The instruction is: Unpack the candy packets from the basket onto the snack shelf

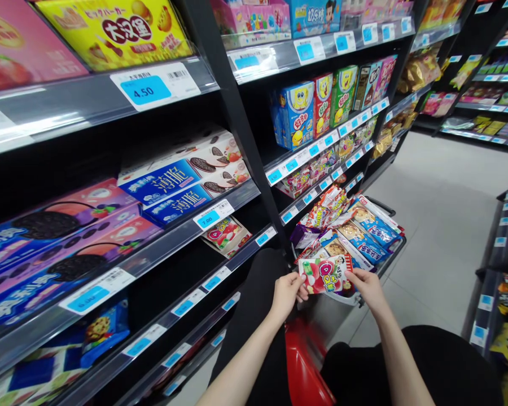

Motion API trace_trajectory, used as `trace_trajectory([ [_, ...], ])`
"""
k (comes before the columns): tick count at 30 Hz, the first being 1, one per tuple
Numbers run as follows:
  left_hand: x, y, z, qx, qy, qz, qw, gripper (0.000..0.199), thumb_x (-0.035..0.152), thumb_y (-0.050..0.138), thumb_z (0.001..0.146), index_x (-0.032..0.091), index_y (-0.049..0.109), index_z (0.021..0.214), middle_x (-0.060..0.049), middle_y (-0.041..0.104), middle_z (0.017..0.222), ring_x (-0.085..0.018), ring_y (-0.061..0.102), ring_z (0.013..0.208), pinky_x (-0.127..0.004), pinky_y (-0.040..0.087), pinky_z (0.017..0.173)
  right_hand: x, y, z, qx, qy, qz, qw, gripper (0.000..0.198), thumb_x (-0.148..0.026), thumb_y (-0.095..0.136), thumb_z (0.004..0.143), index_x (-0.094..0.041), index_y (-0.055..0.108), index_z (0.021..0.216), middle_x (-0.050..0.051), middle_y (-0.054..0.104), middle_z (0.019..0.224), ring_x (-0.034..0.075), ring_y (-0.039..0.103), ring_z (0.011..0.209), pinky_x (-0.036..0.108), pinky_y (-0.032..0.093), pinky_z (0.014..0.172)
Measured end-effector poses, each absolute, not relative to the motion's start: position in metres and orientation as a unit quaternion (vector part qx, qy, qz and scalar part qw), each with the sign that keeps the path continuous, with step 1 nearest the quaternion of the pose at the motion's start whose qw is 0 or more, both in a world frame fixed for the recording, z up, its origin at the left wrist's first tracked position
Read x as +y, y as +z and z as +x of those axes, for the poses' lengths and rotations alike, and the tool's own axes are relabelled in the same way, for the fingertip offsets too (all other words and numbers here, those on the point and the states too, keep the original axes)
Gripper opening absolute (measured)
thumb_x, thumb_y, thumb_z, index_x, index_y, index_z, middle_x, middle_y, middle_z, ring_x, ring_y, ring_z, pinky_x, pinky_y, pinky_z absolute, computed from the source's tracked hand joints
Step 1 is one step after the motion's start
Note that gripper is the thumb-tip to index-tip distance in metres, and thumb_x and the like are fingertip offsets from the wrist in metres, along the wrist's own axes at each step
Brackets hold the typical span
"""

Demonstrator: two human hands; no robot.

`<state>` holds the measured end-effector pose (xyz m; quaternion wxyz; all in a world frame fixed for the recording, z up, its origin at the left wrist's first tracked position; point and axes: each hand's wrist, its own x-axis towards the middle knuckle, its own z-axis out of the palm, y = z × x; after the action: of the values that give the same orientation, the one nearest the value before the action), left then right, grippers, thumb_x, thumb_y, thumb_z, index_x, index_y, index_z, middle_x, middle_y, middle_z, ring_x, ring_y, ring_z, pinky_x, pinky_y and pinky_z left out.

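Between my two hands is a small candy packet [325,274], white and red with pink and green lettering, its printed face turned up. My left hand [288,290] pinches its left edge, and my right hand [367,288] pinches the right edge. Just beyond the packet stands a cart [400,248] heaped with snack packs. Blue biscuit packs [370,225] lie on its right side, and red and purple candy bags [322,211] on its left. The held packet hides part of the cart's near end.
Shelves run along my left, with blue cookie boxes [169,183], a similar candy packet [226,234] on a lower shelf and cartoon snack boxes [298,113] farther off. A red plastic object [305,366] sits between my knees. Another shelf rack [486,301] borders the tiled aisle [432,197] at right.
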<state>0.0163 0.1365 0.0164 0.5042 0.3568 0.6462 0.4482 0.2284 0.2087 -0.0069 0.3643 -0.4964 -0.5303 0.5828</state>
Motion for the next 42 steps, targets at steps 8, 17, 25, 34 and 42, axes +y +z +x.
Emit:
trace_trajectory([
  [8,0.138,0.022,0.013,0.573,0.557,0.275,0.535,0.052,0.056,0.061,0.068,0.007,0.067,0.08,-0.01,0.067,0.073,-0.017,0.062,0.063,-0.025,0.05,0.053,0.205,0.003,0.238,-0.46,0.686,-0.397,0.401,0.036,-0.047,0.062,0.069,-0.017,0.07,0.088,0.008,0.069,0.081,0.019,0.058,0.061,0.031,0.045,0.054],
  [17,0.139,0.021,0.013,0.577,0.572,0.282,0.51,0.031,0.025,0.075,0.058,0.014,0.053,0.077,0.003,0.06,0.051,-0.008,0.05,0.043,-0.017,0.039,0.044,0.202,0.003,0.225,-0.481,0.663,-0.428,0.382,0.03,-0.04,0.072,0.061,-0.022,0.057,0.08,-0.002,0.062,0.067,0.015,0.057,0.058,0.026,0.044,0.053],
  [25,0.139,0.022,0.011,0.563,0.577,0.291,0.515,0.058,0.023,0.073,0.06,0.013,0.046,0.11,0.005,0.061,0.053,-0.011,0.055,0.048,-0.02,0.043,0.052,0.202,-0.001,0.219,-0.42,0.692,-0.418,0.412,0.057,-0.04,0.075,0.059,-0.028,0.039,0.101,-0.001,0.064,0.074,0.02,0.063,0.062,0.034,0.051,0.059],
  [34,0.141,0.023,0.012,0.59,0.553,0.281,0.517,0.033,0.028,0.075,0.056,0.01,0.064,0.082,0.001,0.062,0.054,-0.011,0.056,0.051,-0.021,0.044,0.052,0.206,-0.007,0.223,-0.478,0.637,-0.458,0.396,0.039,-0.048,0.074,0.055,-0.018,0.058,0.074,0.007,0.07,0.073,0.023,0.064,0.064,0.034,0.05,0.059],
  [42,0.14,0.024,0.013,0.607,0.553,0.285,0.494,0.025,0.027,0.077,0.053,0.013,0.057,0.059,0.003,0.058,0.048,-0.008,0.051,0.045,-0.019,0.041,0.048,0.205,-0.004,0.224,-0.497,0.616,-0.463,0.399,0.038,-0.05,0.073,0.056,-0.018,0.061,0.071,0.006,0.07,0.071,0.022,0.063,0.063,0.033,0.05,0.059],
])
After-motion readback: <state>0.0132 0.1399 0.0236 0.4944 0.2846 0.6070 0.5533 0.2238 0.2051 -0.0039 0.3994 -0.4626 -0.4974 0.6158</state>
